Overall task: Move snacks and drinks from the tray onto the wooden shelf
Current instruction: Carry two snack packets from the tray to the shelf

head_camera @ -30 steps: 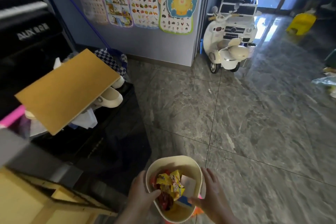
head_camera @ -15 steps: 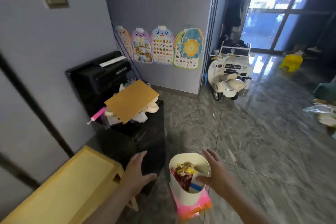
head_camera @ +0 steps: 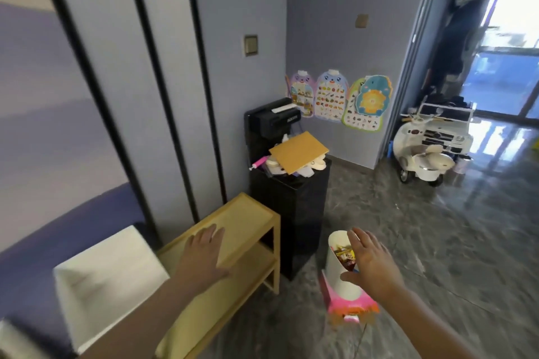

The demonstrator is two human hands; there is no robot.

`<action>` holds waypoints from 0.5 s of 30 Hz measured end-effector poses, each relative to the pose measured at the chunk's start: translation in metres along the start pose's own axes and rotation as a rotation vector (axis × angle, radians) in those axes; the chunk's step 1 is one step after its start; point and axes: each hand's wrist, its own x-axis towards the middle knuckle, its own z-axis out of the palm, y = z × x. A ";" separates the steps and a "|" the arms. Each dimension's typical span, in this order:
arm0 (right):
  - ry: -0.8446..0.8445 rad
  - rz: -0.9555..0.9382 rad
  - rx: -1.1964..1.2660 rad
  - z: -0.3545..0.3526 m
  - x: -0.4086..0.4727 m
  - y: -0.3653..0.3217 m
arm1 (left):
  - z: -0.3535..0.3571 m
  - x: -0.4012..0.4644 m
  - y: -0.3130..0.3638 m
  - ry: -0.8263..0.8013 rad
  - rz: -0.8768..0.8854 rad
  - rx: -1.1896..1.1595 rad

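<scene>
A cream tray [head_camera: 338, 280] with tall walls sits on a pink stool [head_camera: 348, 304] on the floor. Colourful snack packets [head_camera: 344, 255] fill it. To its left stands a light wooden shelf [head_camera: 253, 221] with a bare top and a lower board. My left hand [head_camera: 204, 255] is spread flat over the shelf top, holding nothing. My right hand [head_camera: 369, 264] hovers with straight fingers over the right side of the tray, holding nothing. I cannot see any drinks in the tray.
A black cabinet [head_camera: 294, 207] stands just behind the shelf, piled with a brown board [head_camera: 299, 150] and slippers. A white box [head_camera: 108, 274] sits left of the shelf. White ride-on toys [head_camera: 431, 146] are parked at the far right. Grey tiled floor [head_camera: 437, 242] spreads to the right.
My view has risen and pulled back from the tray. Both hands left the tray's rim; the left moved over the shelf top, the right stays beside the tray.
</scene>
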 end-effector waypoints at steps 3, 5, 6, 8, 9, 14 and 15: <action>-0.001 -0.036 -0.013 -0.016 -0.026 -0.021 | -0.018 -0.060 -0.030 0.052 -0.083 -0.014; 0.010 -0.058 0.001 -0.027 -0.045 -0.032 | -0.032 -0.103 -0.045 0.098 -0.129 -0.011; 0.019 -0.075 0.014 -0.032 -0.055 -0.038 | -0.038 -0.125 -0.051 0.114 -0.161 -0.009; 0.038 -0.113 0.012 -0.040 -0.078 -0.047 | -0.049 -0.170 -0.058 0.133 -0.226 0.002; 0.043 -0.122 0.009 -0.044 -0.089 -0.051 | -0.054 -0.192 -0.061 0.135 -0.262 0.009; 0.027 -0.130 0.060 -0.055 -0.144 -0.067 | -0.066 -0.298 -0.066 0.174 -0.428 -0.027; 0.014 -0.130 0.067 -0.056 -0.156 -0.073 | -0.068 -0.322 -0.066 0.164 -0.468 -0.047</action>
